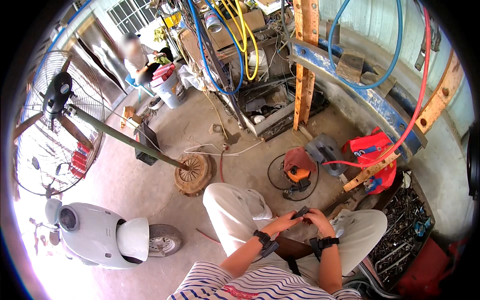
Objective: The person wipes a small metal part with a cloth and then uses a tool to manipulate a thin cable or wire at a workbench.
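A small dark block-like object (299,213) is held up between my two hands, above my lap. My left hand (281,223) grips its left side with the fingers closed. Against its right end, my right hand (319,221) has its fingers curled and pressed in. What exactly the object is cannot be made out at this size. Black straps with small devices (327,243) circle both my wrists. I sit with my knees apart, in light trousers (225,205).
To my right lies a bin of loose bolts and metal parts (400,230). Ahead are an orange tool (298,175) with a cable, a grey jug (325,154) and a red bag (372,155). A fan (59,95) and scooter (95,232) stand left. Another person (136,60) sits far back.
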The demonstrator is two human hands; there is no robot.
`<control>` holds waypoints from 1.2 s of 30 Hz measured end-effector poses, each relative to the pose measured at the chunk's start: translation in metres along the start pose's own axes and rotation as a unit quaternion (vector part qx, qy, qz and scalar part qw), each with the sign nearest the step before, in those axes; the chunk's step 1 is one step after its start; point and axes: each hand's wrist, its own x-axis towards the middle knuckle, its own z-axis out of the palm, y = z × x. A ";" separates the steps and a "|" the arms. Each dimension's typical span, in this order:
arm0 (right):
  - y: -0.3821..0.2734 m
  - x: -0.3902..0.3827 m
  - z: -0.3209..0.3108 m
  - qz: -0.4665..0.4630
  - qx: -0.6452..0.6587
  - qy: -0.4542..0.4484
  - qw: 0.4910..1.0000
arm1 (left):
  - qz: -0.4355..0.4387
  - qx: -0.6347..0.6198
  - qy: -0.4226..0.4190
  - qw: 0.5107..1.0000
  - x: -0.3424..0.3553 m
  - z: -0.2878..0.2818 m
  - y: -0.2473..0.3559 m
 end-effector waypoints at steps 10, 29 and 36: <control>-0.011 -0.001 0.011 -0.019 -0.004 0.008 1.000 | 0.016 0.020 0.005 1.000 0.008 -0.009 -0.012; 0.024 0.024 0.020 -0.064 -0.077 0.176 0.979 | 0.021 -0.027 0.167 0.985 0.028 0.023 -0.008; 0.040 0.026 0.010 -0.109 -0.066 0.157 0.979 | 0.040 0.139 0.096 0.985 0.035 0.032 -0.020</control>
